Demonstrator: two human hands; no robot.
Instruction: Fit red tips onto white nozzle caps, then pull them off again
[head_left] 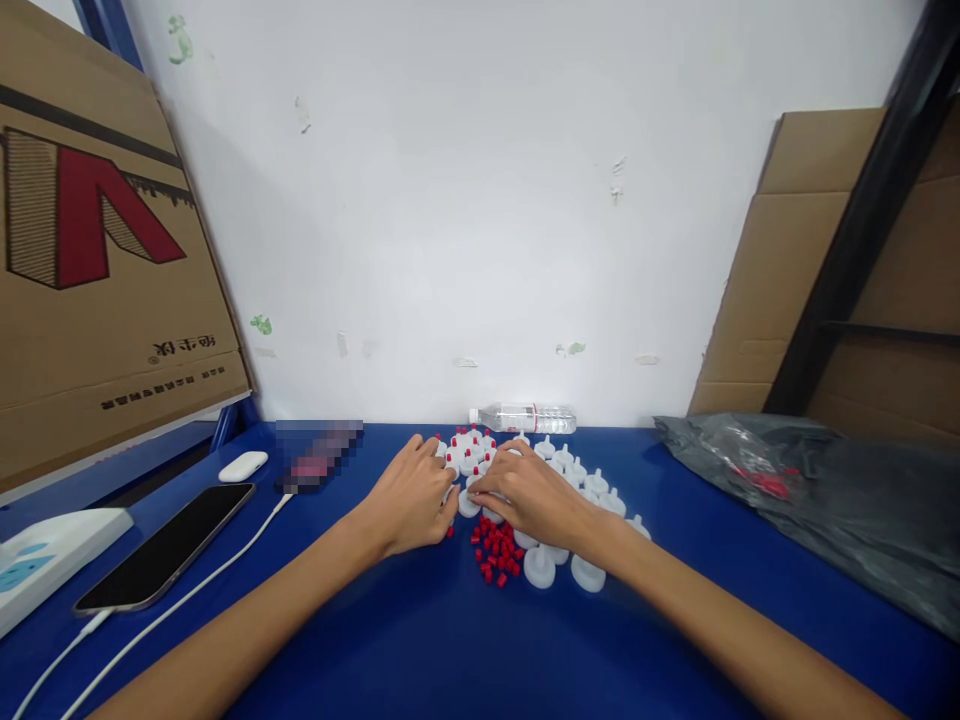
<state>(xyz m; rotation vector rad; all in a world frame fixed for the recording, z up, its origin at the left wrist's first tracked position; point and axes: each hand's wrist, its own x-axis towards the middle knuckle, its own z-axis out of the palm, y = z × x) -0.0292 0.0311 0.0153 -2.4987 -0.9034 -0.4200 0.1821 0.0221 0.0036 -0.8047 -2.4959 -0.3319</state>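
My left hand [417, 497] is curled at the left side of a cluster of white nozzle lids, its fingers bent and thumb tucked near them. Whatever it holds is hidden. Opposite it, my right hand [529, 492] reaches in with fingers pinched together at a white lid [469, 504] between the hands; anything in the pinch is too small to make out. Behind the hands stand several white lids with red tips [469, 462]. Loose small red caps [496, 548] lie in a pile below my right hand. More white lids without red tips [539, 567] spread around and beyond my right wrist.
A clear plastic bottle [525, 417] lies against the wall. On the left are a phone [169, 550] with a white cable, a white earbud case [243, 466], a power strip [56, 560] and a cardboard box [112, 330]. A grey plastic bag [817, 530] lies at right.
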